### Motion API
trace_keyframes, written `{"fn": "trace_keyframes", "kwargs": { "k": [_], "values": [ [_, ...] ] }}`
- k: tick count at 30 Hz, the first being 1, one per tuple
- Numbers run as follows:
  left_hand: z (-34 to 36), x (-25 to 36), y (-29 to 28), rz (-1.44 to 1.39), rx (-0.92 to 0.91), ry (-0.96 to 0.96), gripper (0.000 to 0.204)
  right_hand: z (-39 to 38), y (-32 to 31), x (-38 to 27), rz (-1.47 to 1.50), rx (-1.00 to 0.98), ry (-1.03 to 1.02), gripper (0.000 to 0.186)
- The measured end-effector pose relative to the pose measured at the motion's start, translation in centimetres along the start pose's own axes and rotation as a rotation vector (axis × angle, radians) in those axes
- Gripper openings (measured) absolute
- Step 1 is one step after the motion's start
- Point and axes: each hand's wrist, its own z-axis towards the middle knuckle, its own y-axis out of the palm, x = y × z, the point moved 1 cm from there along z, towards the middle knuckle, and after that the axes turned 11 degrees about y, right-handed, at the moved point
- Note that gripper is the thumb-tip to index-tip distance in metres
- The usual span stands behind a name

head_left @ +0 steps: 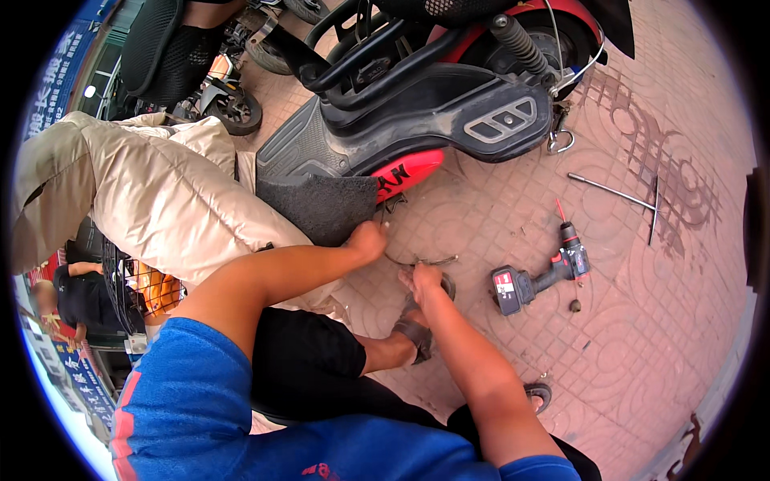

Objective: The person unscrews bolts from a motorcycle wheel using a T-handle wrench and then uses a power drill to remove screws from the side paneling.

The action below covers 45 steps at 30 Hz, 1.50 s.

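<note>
A scooter [409,116] stands in front of me, with a dark grey floor mat [317,210] hanging over its near edge beside a red side panel [413,172]. Just below the mat and panel, my left hand [367,242] is closed, its fingertips pinching a thin dark cable [393,259]. The cable curves down from there toward my right hand [423,279]. My right hand is closed on the cable near its end, above my sandaled foot [415,333]. The fingers of both hands are partly hidden.
To the right, a cordless drill [553,272] with a red bit lies on the paving beside a small dark round part [575,305]. Farther off is a T-handle wrench [634,196]. A beige quilted cover [172,196] drapes at left. Another two-wheeler [233,104] and a person [80,297] are beyond.
</note>
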Motion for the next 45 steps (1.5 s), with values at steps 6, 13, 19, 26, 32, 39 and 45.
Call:
{"fn": "trace_keyframes", "kwargs": {
  "k": [6, 13, 19, 26, 32, 39, 45],
  "values": [
    [0.6, 1.6, -0.9, -0.229, -0.125, -0.102, 0.052, 3.6, -0.4, -1.2, 0.036, -0.226, 0.128, 0.037],
    [-1.1, -3.4, 0.6, 0.212, -0.196, 0.089, 0.056, -5.3, 5.8, -0.6, -0.235, -0.324, 0.126, 0.049],
    [2.2, 2.5, -2.3, 0.235, -0.568, -0.090, 0.042, -6.1, 0.8, -5.4, -0.500, -0.176, -0.179, 0.042],
    [-2.6, 8.7, -4.6, 0.510, -0.862, 0.416, 0.045, -13.8, -5.5, -16.0, -1.155, 0.494, -1.095, 0.030],
    [0.4, 23.2, -12.7, 0.220, -0.391, 0.981, 0.023, -12.6, -15.5, -21.2, -1.883, 0.690, -1.049, 0.012],
    [8.2, 31.6, -21.4, 0.345, 0.482, 1.538, 0.038, -13.2, -16.7, -20.3, -1.967, 0.647, -0.770, 0.020],
    [14.1, 33.1, -19.0, 0.188, 0.425, 1.493, 0.037, -15.1, -16.1, -22.2, -1.881, 0.473, -0.683, 0.025]
  ]
}}
